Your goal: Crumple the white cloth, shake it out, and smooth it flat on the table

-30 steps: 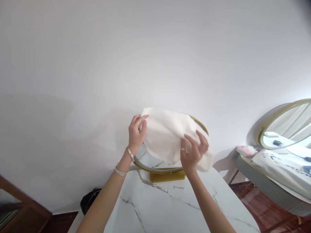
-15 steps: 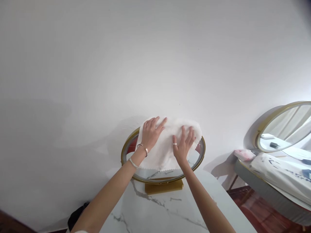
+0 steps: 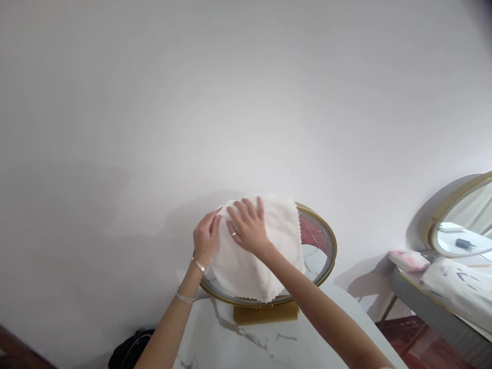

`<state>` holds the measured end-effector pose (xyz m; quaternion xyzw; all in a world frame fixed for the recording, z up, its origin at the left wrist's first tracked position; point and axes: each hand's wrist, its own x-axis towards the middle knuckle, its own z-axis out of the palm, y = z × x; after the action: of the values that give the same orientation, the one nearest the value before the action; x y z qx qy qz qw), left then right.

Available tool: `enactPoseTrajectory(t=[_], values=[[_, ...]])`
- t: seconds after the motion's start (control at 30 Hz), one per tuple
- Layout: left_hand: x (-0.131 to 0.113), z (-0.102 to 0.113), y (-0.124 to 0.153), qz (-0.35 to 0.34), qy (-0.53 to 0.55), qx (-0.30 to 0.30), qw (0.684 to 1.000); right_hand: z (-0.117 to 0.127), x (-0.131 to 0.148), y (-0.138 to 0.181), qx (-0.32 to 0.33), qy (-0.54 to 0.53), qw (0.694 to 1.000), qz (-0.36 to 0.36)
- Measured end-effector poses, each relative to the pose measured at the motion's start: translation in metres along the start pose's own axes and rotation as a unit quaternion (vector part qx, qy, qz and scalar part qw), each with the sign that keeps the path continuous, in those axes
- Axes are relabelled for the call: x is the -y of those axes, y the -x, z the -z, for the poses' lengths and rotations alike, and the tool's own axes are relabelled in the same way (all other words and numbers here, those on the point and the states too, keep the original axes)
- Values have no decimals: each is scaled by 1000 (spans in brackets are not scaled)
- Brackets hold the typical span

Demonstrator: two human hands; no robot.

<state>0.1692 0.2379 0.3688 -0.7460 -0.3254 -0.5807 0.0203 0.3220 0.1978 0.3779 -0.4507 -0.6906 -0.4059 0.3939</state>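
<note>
A white cloth lies spread over the face of a round gold-framed mirror that stands on a gold base on a white marble table. My right hand presses flat on the cloth's upper left part, fingers stretched out. My left hand holds the cloth's left edge at the mirror's rim, fingers curled on it. The right part of the mirror glass shows uncovered.
A plain white wall fills the background. At the right stands a second gold-rimmed mirror above a grey table with a pink packet and a white bag. A black bag lies on the floor at lower left.
Both hands have slid leftwards across the mirror with the cloth. The right hand crossed to the upper left; the mirror's right side is now bare.
</note>
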Motion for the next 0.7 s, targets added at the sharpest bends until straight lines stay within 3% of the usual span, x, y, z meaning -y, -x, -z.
enactPoseTrajectory(t=[0.1, 0.2, 0.37, 0.57, 0.7], values=[[34, 15, 33, 65, 23, -15, 998, -17, 21, -6, 50, -33, 990, 125], [48, 17, 52, 70, 1, -22, 997, -25, 22, -2, 43, -51, 986, 152], [33, 5, 41, -12, -38, -13, 999, -10, -17, 15, -60, 23, 998, 22], [-14, -20, -11, -146, -90, 14, 985, 26, -77, 40, -109, 71, 982, -138], [-33, -30, -33, -195, -61, 22, 979, 25, -80, 41, -152, 59, 961, -225]])
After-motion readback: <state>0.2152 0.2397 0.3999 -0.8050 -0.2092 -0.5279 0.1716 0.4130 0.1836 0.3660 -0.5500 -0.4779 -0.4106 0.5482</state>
